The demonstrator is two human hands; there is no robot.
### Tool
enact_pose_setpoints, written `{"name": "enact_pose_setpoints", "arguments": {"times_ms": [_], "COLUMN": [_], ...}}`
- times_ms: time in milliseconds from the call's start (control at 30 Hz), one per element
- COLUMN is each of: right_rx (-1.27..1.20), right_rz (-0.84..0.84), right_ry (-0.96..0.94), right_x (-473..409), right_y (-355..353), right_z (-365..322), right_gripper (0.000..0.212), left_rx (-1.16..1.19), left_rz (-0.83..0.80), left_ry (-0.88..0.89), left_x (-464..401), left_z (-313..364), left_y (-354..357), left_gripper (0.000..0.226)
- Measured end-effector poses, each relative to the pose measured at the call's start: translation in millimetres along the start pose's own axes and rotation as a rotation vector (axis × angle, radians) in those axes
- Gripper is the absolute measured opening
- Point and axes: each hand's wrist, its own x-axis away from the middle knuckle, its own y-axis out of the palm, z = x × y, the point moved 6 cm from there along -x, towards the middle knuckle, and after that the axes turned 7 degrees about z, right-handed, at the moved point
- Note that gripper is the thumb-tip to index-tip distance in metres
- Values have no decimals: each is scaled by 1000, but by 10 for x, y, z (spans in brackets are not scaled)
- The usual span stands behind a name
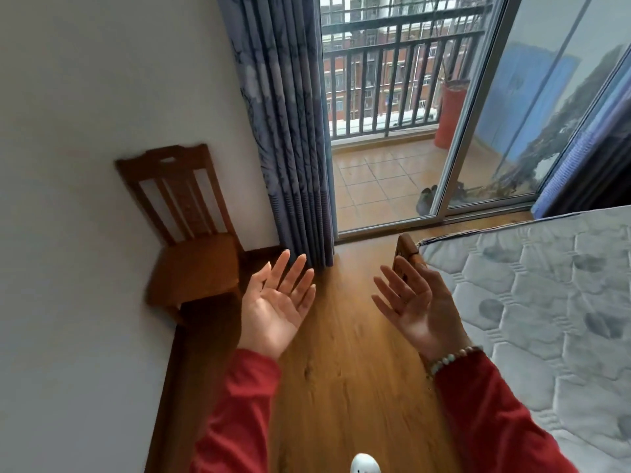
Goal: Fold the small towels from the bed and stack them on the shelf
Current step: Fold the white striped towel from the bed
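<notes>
My left hand (278,302) is held out over the wooden floor, palm up, fingers straight and spread, holding nothing. My right hand (415,305) is raised beside it, palm facing inward, fingers straight, also empty; a bead bracelet sits on its wrist. Both arms wear red sleeves. The bed (546,302) with a bare quilted grey mattress fills the right side, its wooden corner post just behind my right hand. No towel and no shelf are in view.
A wooden chair (191,240) stands against the white wall at the left. Blue-grey curtains (286,131) hang beside an open sliding glass door (495,131) onto a tiled balcony with a railing and a red bin (450,114). Wooden floor (351,370) runs between wall and bed.
</notes>
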Motion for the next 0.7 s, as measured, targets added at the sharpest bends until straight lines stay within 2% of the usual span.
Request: {"name": "enact_pose_setpoints", "arguments": {"times_ms": [367, 700], "right_rx": [-10, -38], "right_rz": [82, 53], "right_ry": [7, -67], "right_x": [-1742, -3461], "right_y": [563, 1702], "right_z": [-550, -1218], "right_gripper": [31, 35], "left_rx": [30, -49], "left_rz": [-8, -100], "left_ry": [-63, -123], "left_x": [-1917, -3839], "left_z": [433, 1256], "left_y": [580, 1378], "left_gripper": [37, 37]}}
